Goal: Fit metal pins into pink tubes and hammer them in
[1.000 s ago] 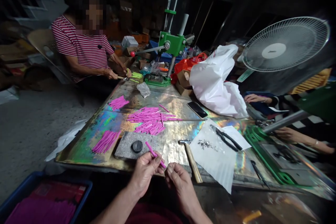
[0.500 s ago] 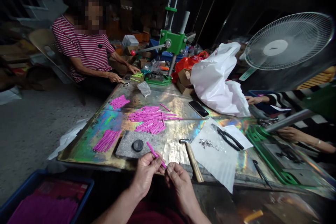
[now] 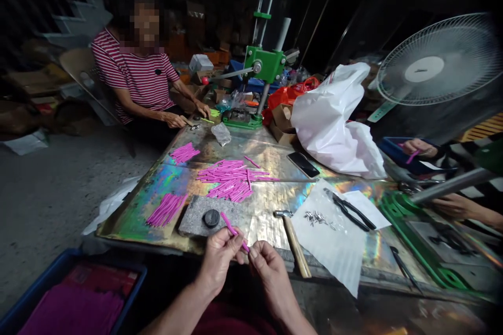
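My left hand (image 3: 220, 254) pinches a short pink cord (image 3: 229, 224), whose upper end sticks out past the fingers. At its lower end, the closed fingertips of my right hand (image 3: 269, 269) meet the cord; the very tip is hidden there. Just beyond my hands lies a speckled stone block (image 3: 192, 222) with a black round piece (image 3: 211, 218) on top. Behind the block is a large heap of pink cords (image 3: 228, 174), with two smaller bundles to its left. A hammer (image 3: 295, 246) rests right of my right hand. Small metal pieces (image 3: 317, 218) lie on a white sheet (image 3: 340, 261).
Black-handled pliers (image 3: 351, 212) lie across the sheet, near a phone (image 3: 303, 164). Green presses stand at the table's back (image 3: 264, 65) and right (image 3: 444, 272). A person in stripes (image 3: 135, 81) sits far left; another person's hands (image 3: 418, 146) are at right. A blue bin (image 3: 139, 282) stands lower left.
The view has shifted slightly, so the table appears farther right. My hands keep the same hold on the cord. At right, the other person's upper hand has risen with a pink piece.
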Motion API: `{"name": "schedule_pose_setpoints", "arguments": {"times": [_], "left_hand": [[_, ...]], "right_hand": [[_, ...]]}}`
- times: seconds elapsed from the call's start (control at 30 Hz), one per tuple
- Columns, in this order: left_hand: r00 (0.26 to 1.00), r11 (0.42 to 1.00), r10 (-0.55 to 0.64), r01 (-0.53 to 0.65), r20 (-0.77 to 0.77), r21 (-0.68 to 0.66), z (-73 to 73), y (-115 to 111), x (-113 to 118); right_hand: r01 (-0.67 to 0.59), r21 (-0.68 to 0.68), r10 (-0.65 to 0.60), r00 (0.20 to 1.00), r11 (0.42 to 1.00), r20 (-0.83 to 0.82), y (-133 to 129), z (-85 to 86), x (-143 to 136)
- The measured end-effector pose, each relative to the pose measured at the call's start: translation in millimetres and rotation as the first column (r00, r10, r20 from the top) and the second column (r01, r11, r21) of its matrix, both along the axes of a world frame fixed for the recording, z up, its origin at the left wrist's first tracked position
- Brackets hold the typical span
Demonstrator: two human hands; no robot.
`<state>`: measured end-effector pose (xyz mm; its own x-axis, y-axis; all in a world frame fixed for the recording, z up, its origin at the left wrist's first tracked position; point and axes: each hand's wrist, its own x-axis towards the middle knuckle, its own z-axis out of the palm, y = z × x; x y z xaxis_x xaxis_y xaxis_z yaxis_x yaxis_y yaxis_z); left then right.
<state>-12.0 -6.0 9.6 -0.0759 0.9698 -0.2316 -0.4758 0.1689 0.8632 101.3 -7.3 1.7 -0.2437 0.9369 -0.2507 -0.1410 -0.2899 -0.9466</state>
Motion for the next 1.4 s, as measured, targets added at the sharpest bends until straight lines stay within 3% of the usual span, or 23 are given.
{"name": "schedule_pose_setpoints", "arguments": {"times": [0.1, 0.23, 0.27, 0.37, 0.47, 0.53, 0.63, 1.1, 1.23, 1.3, 1.4], "left_hand": [[0.999, 0.999, 0.038, -0.037, 0.028, -0.017, 2.5, 2, -9], [0.983, 0.983, 0.18, -0.179, -0.044, 0.027, 6.0, 11, -37], [0.971, 0.974, 0.224, -0.22, -0.088, 0.053, 6.1, 13, -45], [0.911, 0.942, 0.327, -0.296, -0.252, 0.155, 3.9, 17, -66], [0.853, 0.921, 0.379, -0.31, -0.36, 0.234, -1.3, 21, -77], [0.83, 0.914, 0.395, -0.313, -0.393, 0.258, -4.9, 23, -80], [0.811, 0.906, 0.411, -0.313, -0.416, 0.285, -8.6, 26, -79], [0.8, 0.915, 0.399, -0.31, -0.448, 0.259, -10.1, 28, -77], [0.769, 0.926, 0.372, -0.266, -0.52, 0.269, -12.9, 27, -76], [0.745, 0.931, 0.355, -0.223, -0.565, 0.29, -14.4, 27, -77], [0.684, 0.934, 0.323, -0.119, -0.654, 0.336, -15.1, 26, -79]], "right_hand": [[-0.026, 0.045, 0.022, 0.996, 0.999, 0.092, 2, 3.8, 10], [0.048, 0.2, -0.122, 0.918, 0.979, 0.378, 15, -2.8, 48], [0.046, 0.238, -0.16, 0.858, 0.97, 0.488, 20, -6.6, 60], [-0.012, 0.253, -0.206, 0.541, 0.967, 0.815, 35, -21.1, 93], [-0.125, 0.263, -0.217, 0.296, 0.957, 0.93, 42, -36.7, 111], [-0.187, 0.238, -0.196, 0.22, 0.953, 0.956, 42, -45.1, 114], [-0.217, 0.205, -0.17, 0.17, 0.954, 0.971, 40, -53.1, 114], [-0.212, 0.105, -0.067, 0.179, 0.972, 0.982, 45, -62.1, 116], [-0.2, 0.082, -0.049, 0.165, 0.976, 0.985, 49, -53.8, 118], [-0.157, 0.042, -0.004, 0.234, 0.987, 0.972, 54, -44.1, 120], [-0.104, 0.022, 0.033, 0.5, 0.994, 0.866, 58, -26.7, 119]]}}
